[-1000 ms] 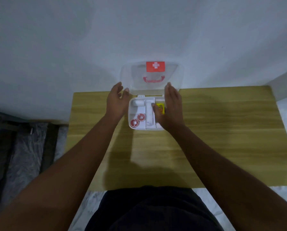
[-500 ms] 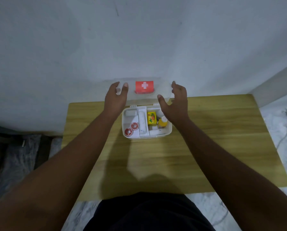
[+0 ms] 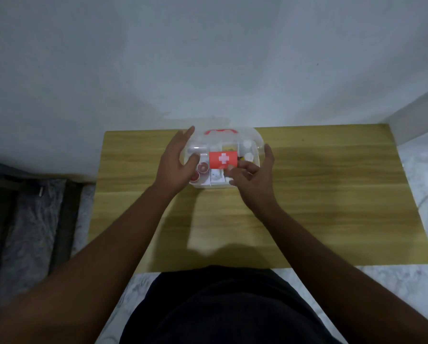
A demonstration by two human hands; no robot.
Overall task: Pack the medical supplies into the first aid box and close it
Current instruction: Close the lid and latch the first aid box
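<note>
The white first aid box (image 3: 214, 185) sits at the back middle of the wooden table (image 3: 312, 184). Its clear lid (image 3: 255, 142), with a red cross label (image 3: 223, 159) and a red handle (image 3: 219, 131), lies tilted down over the base. Through the lid I see two red-topped round items (image 3: 203, 168), white bottles (image 3: 247, 148) and a yellow pack (image 3: 229, 147). My left hand (image 3: 175, 167) grips the lid's left side, thumb on top. The fingers of my right hand (image 3: 255, 180) hold its right front corner.
The box stands close to the pale wall (image 3: 208, 70) behind the table. A dark rug and marbled floor (image 3: 34, 219) lie to the left, and more marbled floor (image 3: 426, 207) to the right. My dark-clothed lap (image 3: 220, 306) is at the table's near edge.
The lid stood upright against the wall a second ago. Both hands took its sides and swung it forward and down over the packed compartments.
</note>
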